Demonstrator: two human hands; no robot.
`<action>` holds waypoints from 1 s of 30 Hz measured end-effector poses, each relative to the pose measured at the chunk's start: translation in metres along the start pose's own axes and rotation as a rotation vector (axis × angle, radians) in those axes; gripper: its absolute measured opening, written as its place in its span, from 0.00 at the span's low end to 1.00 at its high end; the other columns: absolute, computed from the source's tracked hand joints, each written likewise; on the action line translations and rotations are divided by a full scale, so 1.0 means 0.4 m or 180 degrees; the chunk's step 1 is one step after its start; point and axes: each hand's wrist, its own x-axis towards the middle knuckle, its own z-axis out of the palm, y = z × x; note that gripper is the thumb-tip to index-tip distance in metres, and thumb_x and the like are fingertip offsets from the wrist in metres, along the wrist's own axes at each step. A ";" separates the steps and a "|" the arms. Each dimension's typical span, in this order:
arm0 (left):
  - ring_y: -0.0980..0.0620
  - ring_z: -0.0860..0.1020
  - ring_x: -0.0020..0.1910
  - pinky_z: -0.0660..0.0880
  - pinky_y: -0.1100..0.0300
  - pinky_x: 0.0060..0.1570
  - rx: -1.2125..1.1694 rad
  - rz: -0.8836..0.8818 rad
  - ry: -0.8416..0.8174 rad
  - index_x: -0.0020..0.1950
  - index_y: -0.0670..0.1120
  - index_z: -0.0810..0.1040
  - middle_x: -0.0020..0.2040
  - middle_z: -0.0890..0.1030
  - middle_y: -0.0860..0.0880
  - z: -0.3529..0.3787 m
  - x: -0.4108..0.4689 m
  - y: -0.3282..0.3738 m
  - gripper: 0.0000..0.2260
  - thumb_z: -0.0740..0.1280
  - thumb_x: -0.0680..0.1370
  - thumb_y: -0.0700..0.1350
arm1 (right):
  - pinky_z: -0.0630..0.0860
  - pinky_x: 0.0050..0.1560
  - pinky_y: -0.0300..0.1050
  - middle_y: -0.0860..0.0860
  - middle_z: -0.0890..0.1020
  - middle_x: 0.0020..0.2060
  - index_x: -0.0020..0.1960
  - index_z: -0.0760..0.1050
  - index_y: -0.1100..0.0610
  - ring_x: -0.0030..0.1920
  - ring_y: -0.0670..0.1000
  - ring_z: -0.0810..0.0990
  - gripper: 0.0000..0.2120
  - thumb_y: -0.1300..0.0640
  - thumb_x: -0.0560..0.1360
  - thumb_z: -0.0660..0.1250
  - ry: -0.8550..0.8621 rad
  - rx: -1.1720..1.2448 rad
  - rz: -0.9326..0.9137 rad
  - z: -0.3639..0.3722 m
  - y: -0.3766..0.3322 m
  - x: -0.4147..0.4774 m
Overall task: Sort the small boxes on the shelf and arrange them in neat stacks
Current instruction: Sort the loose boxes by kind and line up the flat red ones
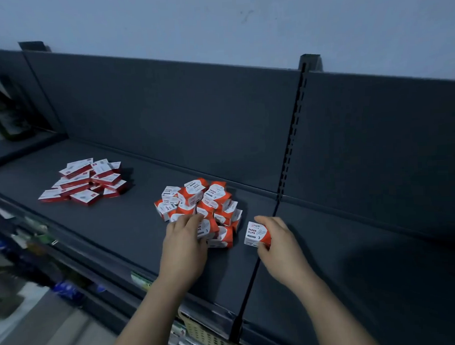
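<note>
The scene is dim and blue-grey, with low contrast across the dark shelf (119, 229). Soft shadows fall right of the flat box pile (83, 181) and beyond the right hand (279, 245), which grips a paper-clip box (257, 234) whose print reads sharply. The lower-left corner is smeared with blur. Wide-angle distortion bows the shelf's back panel (192, 116).

1. We see a dark shelf (114, 229) carrying two loose heaps: flat red boxes (82, 182) and a paper-clip box pile (199, 202).
2. Our left hand (185, 242) rests on the pile's near edge.
3. Our right hand (281, 245) grips one paper-clip box (257, 234) just beside the pile.
</note>
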 end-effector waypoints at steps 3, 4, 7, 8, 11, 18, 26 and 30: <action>0.48 0.66 0.66 0.67 0.56 0.63 -0.0012 -0.0062 -0.0021 0.71 0.48 0.69 0.69 0.70 0.51 0.006 0.014 -0.009 0.21 0.64 0.78 0.44 | 0.64 0.55 0.30 0.46 0.68 0.65 0.70 0.66 0.53 0.56 0.42 0.70 0.26 0.66 0.75 0.63 -0.0195 -0.0027 0.0009 0.021 -0.006 0.031; 0.49 0.67 0.65 0.68 0.56 0.62 -0.0055 -0.0047 -0.0008 0.71 0.48 0.70 0.68 0.70 0.50 0.008 0.018 -0.010 0.20 0.64 0.78 0.44 | 0.65 0.54 0.30 0.46 0.67 0.65 0.71 0.65 0.53 0.55 0.42 0.70 0.26 0.66 0.75 0.63 -0.0228 -0.0018 0.0029 0.026 -0.008 0.038; 0.49 0.72 0.62 0.73 0.57 0.58 -0.0245 -0.0092 0.0083 0.69 0.47 0.71 0.66 0.69 0.50 0.014 0.025 -0.006 0.19 0.65 0.78 0.47 | 0.66 0.52 0.30 0.48 0.65 0.65 0.71 0.64 0.54 0.51 0.41 0.70 0.25 0.65 0.75 0.63 -0.0258 -0.0032 0.0065 0.043 -0.003 0.060; 0.49 0.73 0.60 0.74 0.57 0.56 -0.0286 -0.0138 0.0097 0.69 0.48 0.71 0.66 0.68 0.50 0.015 0.025 -0.004 0.19 0.66 0.78 0.47 | 0.65 0.52 0.30 0.48 0.64 0.65 0.71 0.64 0.54 0.51 0.42 0.70 0.25 0.64 0.76 0.63 -0.0256 -0.0056 0.0079 0.046 -0.001 0.064; 0.49 0.76 0.55 0.76 0.57 0.50 -0.0278 -0.0222 0.0122 0.68 0.49 0.70 0.67 0.66 0.50 0.014 0.020 -0.003 0.19 0.66 0.78 0.48 | 0.68 0.52 0.32 0.49 0.63 0.66 0.71 0.62 0.53 0.53 0.44 0.72 0.26 0.62 0.76 0.65 -0.0265 -0.0120 0.0089 0.051 -0.003 0.066; 0.52 0.73 0.61 0.69 0.61 0.54 -0.0290 -0.0105 0.0448 0.67 0.50 0.72 0.65 0.72 0.52 -0.041 0.004 -0.025 0.18 0.66 0.77 0.50 | 0.63 0.67 0.39 0.45 0.65 0.71 0.72 0.63 0.53 0.70 0.47 0.65 0.25 0.54 0.77 0.65 0.0145 -0.0468 -0.0562 0.029 -0.066 0.064; 0.52 0.72 0.62 0.69 0.59 0.58 -0.0206 -0.0180 0.0610 0.67 0.49 0.73 0.64 0.75 0.52 -0.161 0.025 -0.169 0.18 0.64 0.78 0.52 | 0.63 0.69 0.40 0.46 0.69 0.69 0.71 0.66 0.54 0.70 0.46 0.66 0.23 0.54 0.77 0.63 0.0306 -0.0535 -0.0948 0.115 -0.250 0.097; 0.52 0.71 0.63 0.69 0.58 0.61 -0.0186 -0.0216 0.0577 0.68 0.49 0.72 0.65 0.74 0.52 -0.248 0.051 -0.299 0.19 0.63 0.78 0.52 | 0.63 0.70 0.42 0.48 0.70 0.69 0.71 0.67 0.55 0.70 0.48 0.67 0.22 0.54 0.77 0.63 0.0293 -0.0509 -0.1014 0.215 -0.367 0.130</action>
